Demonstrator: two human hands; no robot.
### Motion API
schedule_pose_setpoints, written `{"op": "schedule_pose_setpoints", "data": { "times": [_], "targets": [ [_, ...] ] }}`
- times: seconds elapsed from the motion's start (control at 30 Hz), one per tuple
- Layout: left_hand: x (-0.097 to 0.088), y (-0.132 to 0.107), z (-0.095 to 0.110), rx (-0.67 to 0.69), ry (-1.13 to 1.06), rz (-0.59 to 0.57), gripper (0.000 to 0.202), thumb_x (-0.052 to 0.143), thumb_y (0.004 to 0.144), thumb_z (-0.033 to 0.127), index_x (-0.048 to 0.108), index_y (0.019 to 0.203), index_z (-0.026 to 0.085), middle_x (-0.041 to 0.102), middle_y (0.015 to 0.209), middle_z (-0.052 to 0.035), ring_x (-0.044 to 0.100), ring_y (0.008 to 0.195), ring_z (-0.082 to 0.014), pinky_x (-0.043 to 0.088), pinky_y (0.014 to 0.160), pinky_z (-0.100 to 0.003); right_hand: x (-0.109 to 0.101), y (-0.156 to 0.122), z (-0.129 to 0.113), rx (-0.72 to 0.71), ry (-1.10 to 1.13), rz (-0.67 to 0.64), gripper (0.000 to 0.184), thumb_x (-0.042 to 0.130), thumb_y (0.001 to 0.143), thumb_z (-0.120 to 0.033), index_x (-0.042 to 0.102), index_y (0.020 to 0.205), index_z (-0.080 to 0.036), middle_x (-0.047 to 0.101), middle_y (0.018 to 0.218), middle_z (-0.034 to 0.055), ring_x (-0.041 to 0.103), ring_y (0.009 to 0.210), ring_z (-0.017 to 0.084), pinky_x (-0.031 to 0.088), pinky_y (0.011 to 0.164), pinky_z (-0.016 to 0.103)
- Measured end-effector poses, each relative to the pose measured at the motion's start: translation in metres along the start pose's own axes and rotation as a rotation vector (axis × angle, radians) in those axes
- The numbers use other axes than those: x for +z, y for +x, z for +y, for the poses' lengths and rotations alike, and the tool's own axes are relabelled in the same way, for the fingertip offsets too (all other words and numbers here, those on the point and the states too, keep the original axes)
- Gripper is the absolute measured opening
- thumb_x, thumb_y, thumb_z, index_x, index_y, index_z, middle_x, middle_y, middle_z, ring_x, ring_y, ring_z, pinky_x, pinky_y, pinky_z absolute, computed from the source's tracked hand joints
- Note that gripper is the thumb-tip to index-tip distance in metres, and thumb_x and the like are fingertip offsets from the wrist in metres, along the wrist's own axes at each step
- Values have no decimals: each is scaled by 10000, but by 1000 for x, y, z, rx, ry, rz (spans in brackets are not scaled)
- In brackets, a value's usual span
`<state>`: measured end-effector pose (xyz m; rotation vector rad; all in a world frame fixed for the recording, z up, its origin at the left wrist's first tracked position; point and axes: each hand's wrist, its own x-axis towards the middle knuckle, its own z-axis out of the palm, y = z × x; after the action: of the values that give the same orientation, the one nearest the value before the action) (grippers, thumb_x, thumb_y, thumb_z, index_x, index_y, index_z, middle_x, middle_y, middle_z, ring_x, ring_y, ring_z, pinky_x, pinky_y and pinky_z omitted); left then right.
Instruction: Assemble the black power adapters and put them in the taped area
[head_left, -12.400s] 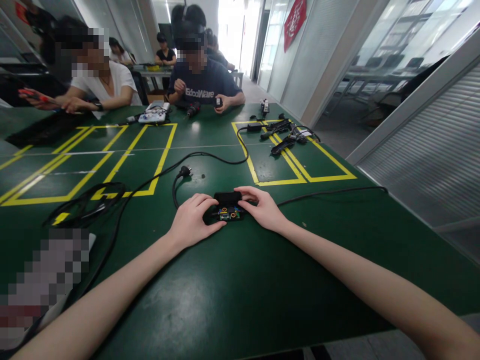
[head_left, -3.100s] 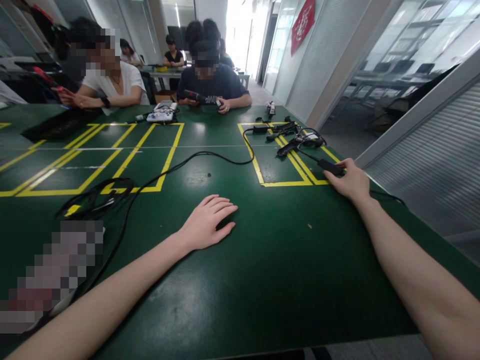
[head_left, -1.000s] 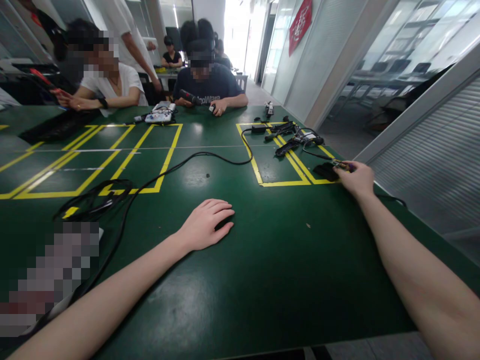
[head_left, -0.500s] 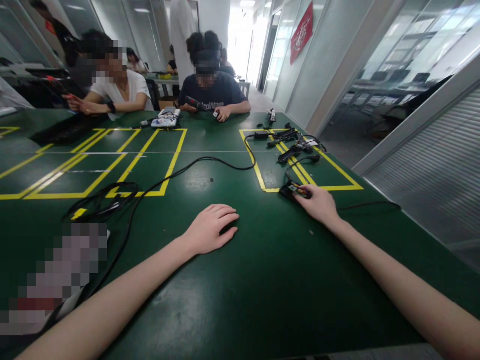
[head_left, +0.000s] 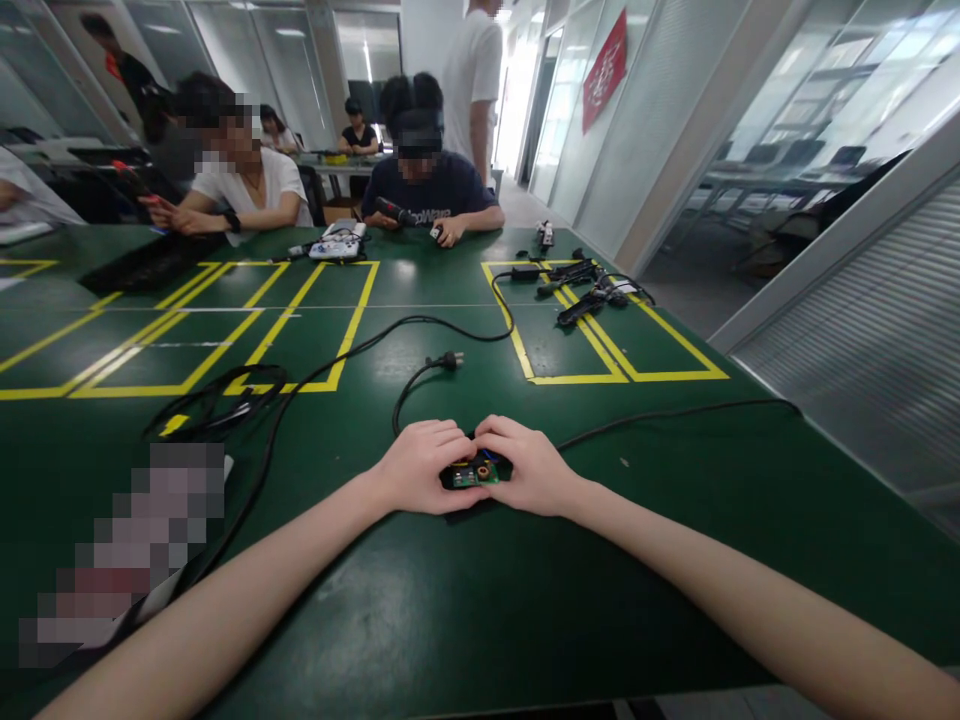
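Observation:
Between my two hands is an opened power adapter, a black case with a green circuit board, a copper coil and small coloured wires showing. My left hand wraps its left side, thumb along the near edge. On the other side, my right hand grips it the same way. The fingers hide much of the case. A black cord runs up from near my left hand to a mains plug lying on the table. Another black cord leads from near my right hand over the right table edge.
The green table carries yellow tape outlines. Black cables and devices lie at the back right. A coiled cable sits at left, beside a blurred-out object. Across the table sit a person in dark and one in white.
My right hand has brought the power adapter from the right tape outline leftward to the middle. My left hand has closed on its other side. The plug and its cord came along.

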<state>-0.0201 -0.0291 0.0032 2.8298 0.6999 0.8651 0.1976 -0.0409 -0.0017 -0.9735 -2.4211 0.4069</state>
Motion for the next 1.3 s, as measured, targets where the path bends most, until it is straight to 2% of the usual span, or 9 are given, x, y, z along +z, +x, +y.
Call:
{"op": "schedule_pose_setpoints", "data": {
  "times": [0.17,0.27,0.33,0.5,0.6,0.77,0.93,1.1,1.3],
  "targets": [
    [-1,1,-1,-30,37,49,305,588,966,483,681,919,197,726,778,-54,662,727,-193,508,676,-330,0,-1,1,5,-18,29,358,754,788,-276,688,1133,-215,665,1164,113,601,1042,283,565,883,453],
    [-3,1,-2,-83,29,101,289,621,963,480,688,912,204,746,806,-56,670,764,-202,529,713,-340,4,-1,1,43,-55,81,544,754,746,-290,653,1274,-210,611,1364,152,546,1205,347,527,1007,558],
    [-3,1,-3,-135,9,120,270,670,941,470,689,928,201,754,836,-54,677,788,-209,543,735,-341,6,-1,2,79,-78,111,582,740,755,-299,632,1319,-198,594,1394,167,531,1236,362,513,1025,583],
    [1,0,-9,-323,-63,117,231,756,880,402,691,970,200,756,937,-42,706,841,-210,566,750,-330,2,-4,7,114,-103,131,473,745,790,-314,665,1235,-173,632,1222,156,581,1108,331,542,967,539],
    [2,1,-12,-384,-130,120,150,738,883,339,699,944,207,750,933,-34,708,867,-205,571,774,-328,-2,-5,12,101,-91,124,448,758,797,-313,665,1214,-180,619,1212,146,576,1103,322,539,966,531],
    [-1,4,-13,-386,-280,152,84,711,877,264,700,926,197,721,966,-46,697,871,-184,582,804,-322,-2,-4,13,95,-58,121,408,760,805,-285,658,1194,-217,613,1206,120,564,1104,307,530,972,521],
    [-5,5,-11,-371,-206,190,103,689,889,284,715,943,200,725,1022,-73,662,993,-233,561,915,-413,-1,-2,10,103,-53,116,308,724,843,-257,662,1142,-213,621,1182,116,561,1084,298,528,955,500],
    [-6,7,-9,-320,-168,73,172,711,853,306,709,1002,220,749,990,-61,617,994,-261,552,914,-447,0,-1,10,98,-55,112,282,702,864,-260,667,1141,-223,616,1187,120,559,1080,300,529,947,505],
    [-1,4,-12,-335,-121,74,200,740,820,284,684,1000,218,734,988,-59,606,1019,-266,559,909,-439,-3,0,11,99,29,138,328,682,897,-268,646,1222,-245,605,1251,114,597,1110,282,536,983,490]
  ]
}}
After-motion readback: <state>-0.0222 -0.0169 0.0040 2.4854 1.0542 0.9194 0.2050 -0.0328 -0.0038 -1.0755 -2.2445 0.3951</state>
